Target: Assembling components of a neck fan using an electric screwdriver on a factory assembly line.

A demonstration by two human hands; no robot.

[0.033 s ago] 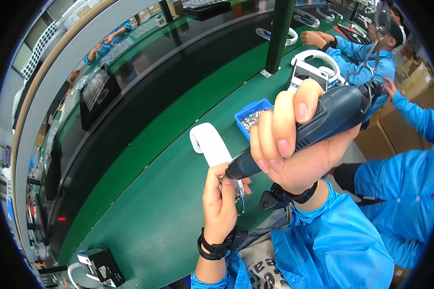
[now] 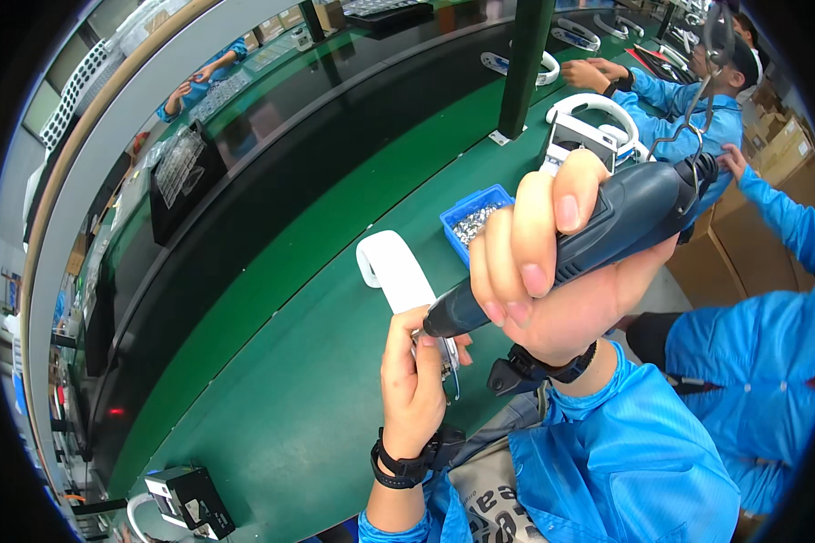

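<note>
My right hand [image 2: 552, 262] is wrapped round a dark electric screwdriver [image 2: 620, 213], which hangs from a metal hook at its rear end. The driver's tip points down and left, meeting a white curved plastic part [image 2: 398, 271]. That part's lower end is gripped by my left hand [image 2: 412, 376], thumb and fingers closed on it. The exact spot under the tip is hidden by the fingers and the driver's nose. Just beyond my right fingers sits a blue tray [image 2: 451, 220] of small metal screws.
A dark post [image 2: 525, 68] rises from the green bench [image 2: 308, 380]. A white curved device [image 2: 598, 109] lies beyond the tray. At the lower left stands a black box [image 2: 190, 500]. Co-workers in blue [image 2: 743, 353] are at the right; a conveyor [image 2: 272, 190] runs along the left.
My hands, the screwdriver and the white part hold the same positions. The nearby co-workers at the right shift slightly.
</note>
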